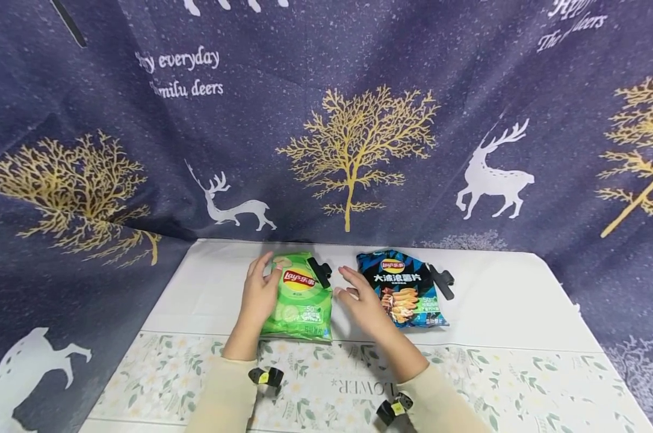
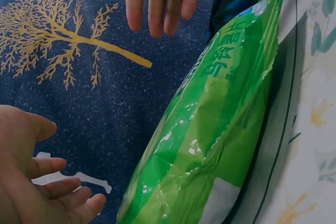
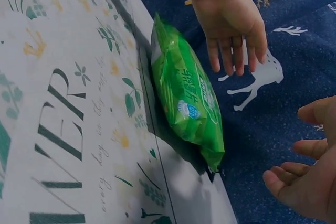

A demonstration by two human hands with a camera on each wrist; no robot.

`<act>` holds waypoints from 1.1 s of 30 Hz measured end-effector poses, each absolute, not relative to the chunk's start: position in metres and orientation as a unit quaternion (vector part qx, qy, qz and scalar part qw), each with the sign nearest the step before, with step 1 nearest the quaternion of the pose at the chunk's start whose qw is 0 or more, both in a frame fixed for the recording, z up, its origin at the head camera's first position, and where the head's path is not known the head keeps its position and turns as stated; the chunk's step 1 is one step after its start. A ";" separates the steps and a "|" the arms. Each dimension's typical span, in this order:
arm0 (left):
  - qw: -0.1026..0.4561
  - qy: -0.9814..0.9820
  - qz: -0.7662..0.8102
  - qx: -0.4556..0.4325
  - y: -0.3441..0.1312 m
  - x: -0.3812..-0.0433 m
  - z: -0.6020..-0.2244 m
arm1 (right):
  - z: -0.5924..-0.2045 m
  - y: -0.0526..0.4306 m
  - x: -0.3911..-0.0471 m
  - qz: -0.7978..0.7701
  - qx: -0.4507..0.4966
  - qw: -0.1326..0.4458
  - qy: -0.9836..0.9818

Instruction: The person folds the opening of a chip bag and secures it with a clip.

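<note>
one green chip bag (image 1: 296,300): lying face up on the tabletop (image 1: 499,300), between the two hands, its printed front toward the person's view. both ends look puffed and crimped.

one black clip (image 1: 322,274), on that bag's upper right corner; set aslant across it, presumably to pinch the corner closed.

two hands, neither gripping anything. left hand (image 1: 261,290): beside the bag's left edge, fingers relaxed and apart, thumb toward the bag. right hand (image 1: 365,304): in the space right of the clip, fingers loosely bent, palm turned inward. they face each other across the bag, a placement that probably suits its width.

one blue chip bag (image 1: 399,291): face up, right of the right hand, which hides part of its left side. a second clip (image 1: 441,281) sits at its upper right edge, likely for the same reason.

one dark backdrop (image 1: 239,150) behind, printed with deer and trees; its upper lettering is cut off.

not determinable: whether the left fingertips touch the bag in the head view (both wrist views show them clear of it); whether either bag is unsealed; the undersides; the small print. the left wrist view keeps only a dark strip of the blue bag.
</note>
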State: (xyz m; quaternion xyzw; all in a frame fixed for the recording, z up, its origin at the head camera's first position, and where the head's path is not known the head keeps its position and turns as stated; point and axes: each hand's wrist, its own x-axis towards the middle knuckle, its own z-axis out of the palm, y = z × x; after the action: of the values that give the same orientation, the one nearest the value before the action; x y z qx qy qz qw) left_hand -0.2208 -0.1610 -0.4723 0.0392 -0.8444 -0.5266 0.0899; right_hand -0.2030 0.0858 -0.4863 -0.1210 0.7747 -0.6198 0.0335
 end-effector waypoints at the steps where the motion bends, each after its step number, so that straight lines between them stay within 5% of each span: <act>1: 0.089 -0.844 -0.527 0.038 -0.160 -0.221 -0.473 | -0.485 0.086 -0.203 -0.619 -0.119 0.034 0.776; 33: 0.070 -0.851 -0.521 -0.014 -0.117 -0.218 -0.474 | -0.474 0.117 -0.204 -0.579 -0.104 0.049 0.807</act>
State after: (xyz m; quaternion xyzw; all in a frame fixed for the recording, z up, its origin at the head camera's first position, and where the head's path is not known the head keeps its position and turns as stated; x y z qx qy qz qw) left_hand -0.2179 -0.1175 -0.4736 -0.0136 -0.8508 -0.5206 0.0701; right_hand -0.2036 0.1172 -0.4745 -0.1043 0.8070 -0.5792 0.0491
